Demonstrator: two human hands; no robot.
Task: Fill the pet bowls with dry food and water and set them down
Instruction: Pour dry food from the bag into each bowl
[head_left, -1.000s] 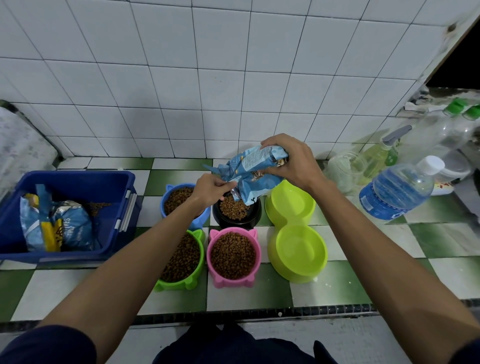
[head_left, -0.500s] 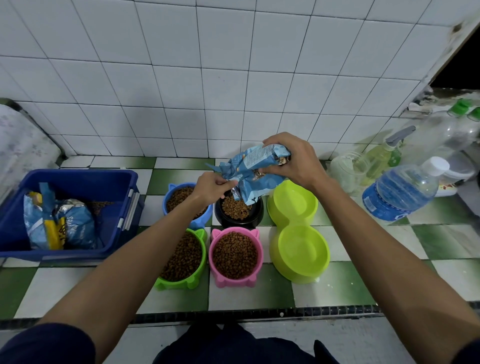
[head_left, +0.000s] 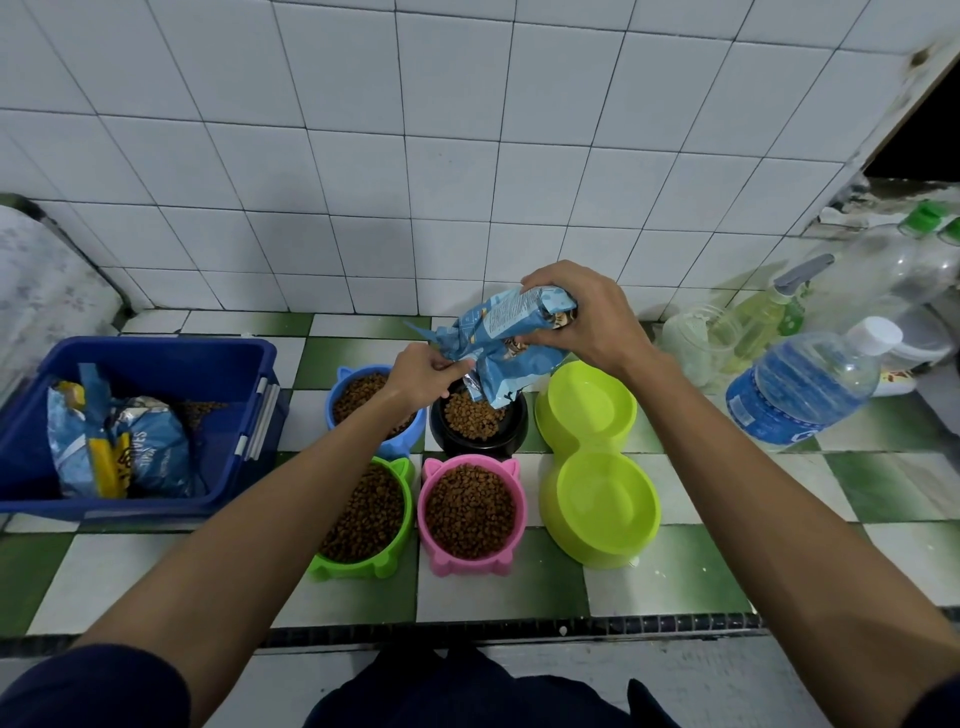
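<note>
Both hands grip the tipped kibble pouch (head_left: 506, 348), right hand (head_left: 587, 317) above, left hand (head_left: 423, 374) below; its mouth points toward six o'clock over the black bowl (head_left: 478, 431).

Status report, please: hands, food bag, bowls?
Both hands, left and right, grip blue food bag, mouth down over black bowl. Four bowls hold kibble; lime double bowl empty. Nothing in the way.

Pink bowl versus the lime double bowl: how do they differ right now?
The pink bowl is heaped with brown kibble; the lime double bowl holds no kibble in either well. The pink bowl is a single round dish with small ears; the lime double bowl joins two wells in one longer body. Both are plastic and sit on the checkered counter.
</note>
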